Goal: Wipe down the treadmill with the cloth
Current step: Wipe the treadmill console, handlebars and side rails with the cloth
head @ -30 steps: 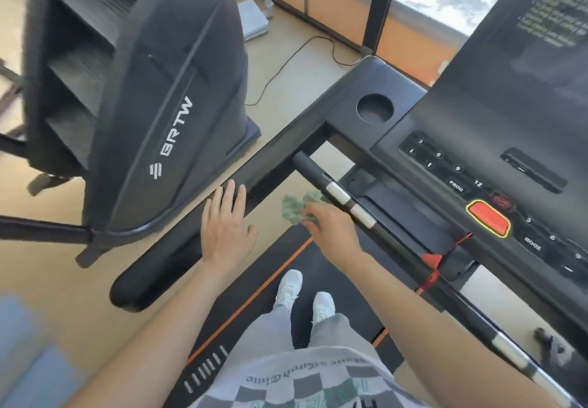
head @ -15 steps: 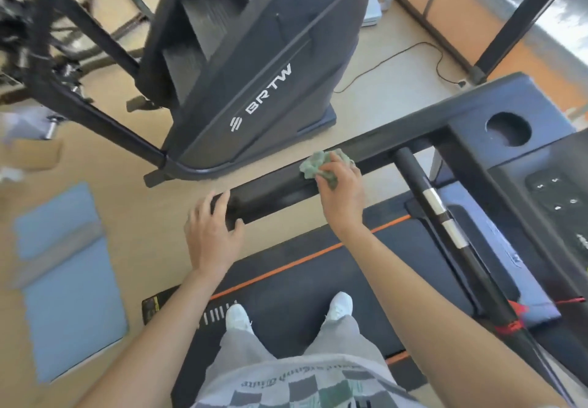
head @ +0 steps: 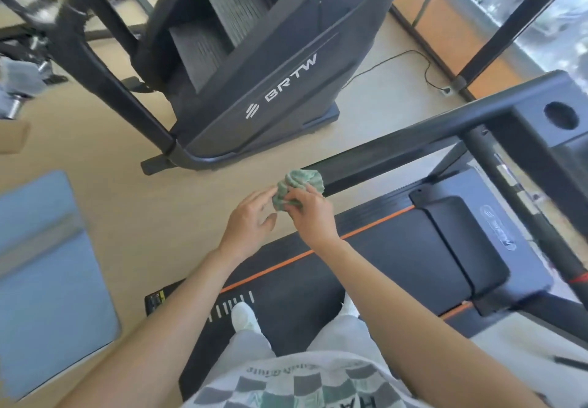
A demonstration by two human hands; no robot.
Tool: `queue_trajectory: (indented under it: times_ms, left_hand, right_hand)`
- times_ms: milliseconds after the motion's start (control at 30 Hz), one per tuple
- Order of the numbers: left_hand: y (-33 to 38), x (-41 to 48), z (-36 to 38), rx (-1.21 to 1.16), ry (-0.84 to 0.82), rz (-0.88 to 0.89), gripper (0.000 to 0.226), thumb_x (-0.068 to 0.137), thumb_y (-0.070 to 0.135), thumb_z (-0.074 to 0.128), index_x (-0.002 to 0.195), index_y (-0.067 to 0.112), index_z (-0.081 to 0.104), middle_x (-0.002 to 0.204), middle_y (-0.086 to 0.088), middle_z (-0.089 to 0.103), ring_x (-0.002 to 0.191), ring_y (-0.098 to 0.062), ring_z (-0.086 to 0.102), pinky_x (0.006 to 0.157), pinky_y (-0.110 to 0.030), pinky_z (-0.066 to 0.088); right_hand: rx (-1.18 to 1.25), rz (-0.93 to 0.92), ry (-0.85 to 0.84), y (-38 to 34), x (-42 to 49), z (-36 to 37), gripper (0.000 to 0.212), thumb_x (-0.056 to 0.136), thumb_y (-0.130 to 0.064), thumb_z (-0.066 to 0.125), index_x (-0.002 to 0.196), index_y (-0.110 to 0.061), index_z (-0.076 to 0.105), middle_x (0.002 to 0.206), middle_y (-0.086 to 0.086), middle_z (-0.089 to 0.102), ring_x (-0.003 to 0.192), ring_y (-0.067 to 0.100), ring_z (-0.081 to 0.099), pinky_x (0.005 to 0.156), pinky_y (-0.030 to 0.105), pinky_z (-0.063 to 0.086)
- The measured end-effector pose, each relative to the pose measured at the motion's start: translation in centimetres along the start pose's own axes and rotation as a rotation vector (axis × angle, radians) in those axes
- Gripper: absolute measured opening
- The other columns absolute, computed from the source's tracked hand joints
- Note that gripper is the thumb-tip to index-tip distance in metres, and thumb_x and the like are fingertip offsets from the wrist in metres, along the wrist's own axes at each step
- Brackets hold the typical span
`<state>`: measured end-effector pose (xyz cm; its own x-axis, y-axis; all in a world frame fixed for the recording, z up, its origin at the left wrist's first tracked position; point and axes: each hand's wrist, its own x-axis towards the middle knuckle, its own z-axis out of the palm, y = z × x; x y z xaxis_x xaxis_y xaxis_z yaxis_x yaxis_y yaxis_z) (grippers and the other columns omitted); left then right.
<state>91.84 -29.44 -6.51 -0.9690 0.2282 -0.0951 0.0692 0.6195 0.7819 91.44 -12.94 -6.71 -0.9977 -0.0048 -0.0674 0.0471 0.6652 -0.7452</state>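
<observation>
A: Green cloth (head: 299, 186), where?
B: Sits bunched at treadmill handrail (head: 397, 144), hides its near tip.
A: Grip?
B: Pinched in right hand (head: 313, 216); merely touched by left hand (head: 251, 220), fingers loose. Fingertips blurred.

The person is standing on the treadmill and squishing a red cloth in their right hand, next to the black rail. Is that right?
Almost. The cloth is green, not red. The head view shows it bunched up in the right hand, next to the treadmill's black side rail, with the person standing on the treadmill just as you said.
</observation>
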Motion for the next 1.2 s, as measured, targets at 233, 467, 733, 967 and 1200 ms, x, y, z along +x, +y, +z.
queue_trajectory:
  times_ms: [233, 467, 733, 967, 1200]
  left_hand:
    - [-5.9, -3.4, -7.8, -0.298, -0.104, -0.134, 0.037, 0.09, 0.007, 0.075, 0.121, 0.027, 0.072, 0.119, 0.021, 0.068, 0.114, 0.001, 0.062, 0.098, -0.023, 0.05]
    - [-7.4, -0.5, -13.2, -0.588, -0.246, -0.231, 0.031, 0.092, 0.01, 0.075, 0.122, 0.016, 0.069, 0.112, -0.001, 0.076, 0.1, -0.013, 0.07, 0.09, -0.026, 0.056]
    - [-7.2, 9.3, -16.2, -0.658, -0.138, -0.34, 0.025, 0.096, 0.017, 0.07, 0.118, 0.006, 0.069, 0.112, -0.013, 0.076, 0.101, -0.024, 0.074, 0.079, -0.029, 0.061]
    - [-8.7, 19.5, -17.3, -0.644, -0.082, -0.291, 0.025, 0.104, 0.02, 0.058, 0.115, 0.0, 0.069, 0.108, -0.018, 0.076, 0.093, -0.024, 0.074, 0.082, -0.038, 0.063]
    - [-17.9, 32.0, -16.3, -0.629, -0.229, -0.219, 0.02, 0.105, 0.009, 0.051, 0.099, 0.005, 0.069, 0.089, -0.008, 0.075, 0.084, -0.022, 0.071, 0.076, -0.038, 0.059]
  right_hand:
    - [0.423, 0.26, -0.14, -6.7, -3.4, 4.3, 0.004, 0.095, -0.013, 0.068, 0.096, -0.013, 0.072, 0.087, -0.003, 0.074, 0.074, 0.0, 0.066, 0.068, 0.013, 0.05]
    - [0.898, 0.463, -0.081, -10.7, -0.1, 6.5, 0.031, 0.087, -0.025, 0.074, 0.113, -0.008, 0.07, 0.109, 0.021, 0.073, 0.093, 0.031, 0.071, 0.084, 0.046, 0.059]
    - [0.726, 0.326, -0.037, -11.3, 8.1, 8.1, 0.043, 0.087, 0.0, 0.072, 0.123, -0.022, 0.062, 0.113, 0.01, 0.067, 0.099, 0.026, 0.071, 0.082, 0.036, 0.062]
    - [0.831, 0.455, 0.199, -11.4, 16.0, 10.5, 0.018, 0.104, -0.016, 0.056, 0.1, -0.01, 0.072, 0.093, 0.016, 0.076, 0.088, 0.03, 0.074, 0.075, 0.042, 0.064]
    - [0.87, 0.505, 0.455, -7.2, 25.2, 18.7, 0.055, 0.098, -0.051, 0.051, 0.095, 0.001, 0.067, 0.087, 0.027, 0.065, 0.079, 0.019, 0.057, 0.086, 0.065, 0.05]
